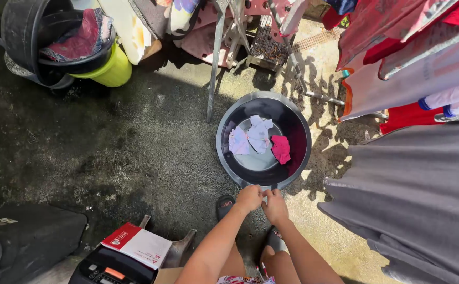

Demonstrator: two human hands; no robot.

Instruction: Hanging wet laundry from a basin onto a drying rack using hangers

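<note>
A round black basin (224, 138) stands on the concrete floor in front of me, with a white crumpled cloth (259, 134), a pale pink cloth (238, 142) and a small red cloth (281, 149) in it. My left hand (249, 198) and my right hand (275, 205) are close together at the basin's near rim, fingers curled. Whether they grip the rim or something small I cannot make out. My sandalled feet show just below the hands.
A drying rack with a large grey cloth (413, 200) and red and white garments (403, 68) hangs at the right. Metal rack legs (214, 63) stand behind the basin. Stacked black tubs and a yellow-green bucket (108, 71) sit far left. A black case and a red-white box (137, 244) lie near left.
</note>
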